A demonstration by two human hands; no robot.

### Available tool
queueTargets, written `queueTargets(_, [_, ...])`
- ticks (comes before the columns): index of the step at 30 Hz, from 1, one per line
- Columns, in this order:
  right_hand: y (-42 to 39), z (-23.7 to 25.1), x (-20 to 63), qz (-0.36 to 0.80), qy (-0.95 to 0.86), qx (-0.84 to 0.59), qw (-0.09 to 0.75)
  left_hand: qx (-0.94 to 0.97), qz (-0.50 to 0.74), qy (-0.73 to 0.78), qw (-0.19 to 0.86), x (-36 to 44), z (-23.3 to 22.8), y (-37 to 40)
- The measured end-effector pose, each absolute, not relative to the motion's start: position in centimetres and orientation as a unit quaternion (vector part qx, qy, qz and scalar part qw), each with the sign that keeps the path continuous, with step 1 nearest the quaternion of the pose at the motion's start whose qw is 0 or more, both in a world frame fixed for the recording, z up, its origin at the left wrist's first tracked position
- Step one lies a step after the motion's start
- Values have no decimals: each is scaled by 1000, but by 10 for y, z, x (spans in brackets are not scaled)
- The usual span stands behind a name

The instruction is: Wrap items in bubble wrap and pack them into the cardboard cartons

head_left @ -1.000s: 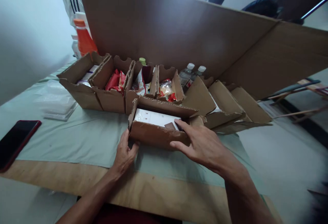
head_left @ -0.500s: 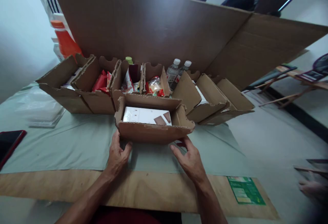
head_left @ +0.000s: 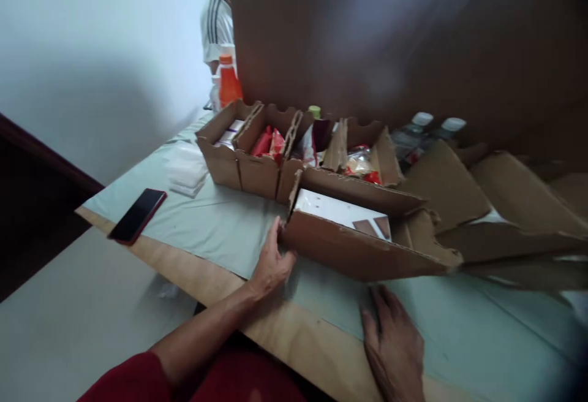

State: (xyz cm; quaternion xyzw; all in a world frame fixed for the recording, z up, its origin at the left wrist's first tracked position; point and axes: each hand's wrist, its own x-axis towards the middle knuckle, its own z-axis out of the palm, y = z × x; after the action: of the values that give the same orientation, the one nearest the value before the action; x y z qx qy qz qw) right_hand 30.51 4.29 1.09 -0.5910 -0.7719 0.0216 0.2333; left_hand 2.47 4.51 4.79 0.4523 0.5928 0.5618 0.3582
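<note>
An open cardboard box (head_left: 349, 252) lies in front of me with a white packet (head_left: 337, 210) inside it. My left hand (head_left: 271, 264) grips the box's left end, fingers curled around the corner. My right hand (head_left: 395, 344) rests flat and spread on the pale green cloth (head_left: 206, 230), just below the box and apart from it, holding nothing.
A row of open cardboard boxes (head_left: 257, 163) with red snack packets stands behind, more boxes (head_left: 500, 206) to the right. A tall cardboard sheet (head_left: 390, 53) backs them. An orange bottle (head_left: 228, 83), two clear bottles (head_left: 420, 129), a dark phone (head_left: 138, 215), plastic bags (head_left: 186, 166). A person (head_left: 218, 22) stands behind.
My right hand has left the box and dropped flat onto the cloth. My left hand stays on the box's left end. The view has swung left.
</note>
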Motion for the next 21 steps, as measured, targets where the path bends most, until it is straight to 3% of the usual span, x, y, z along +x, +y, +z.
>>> queueTargets(4, [50, 9, 306, -9, -786, -582, 209, 489, 537, 626, 286, -6, 51, 24])
queueTargets(11, [54, 12, 311, -49, -805, -563, 180, 465, 377, 799, -55, -180, 91, 17])
queueTargets(15, [57, 17, 313, -47, -815, -554, 160, 434, 351, 826, -84, -251, 112, 38])
queueTargets(21, [57, 18, 315, -43, -815, -554, 164, 446, 336, 826, -78, -279, 120, 76])
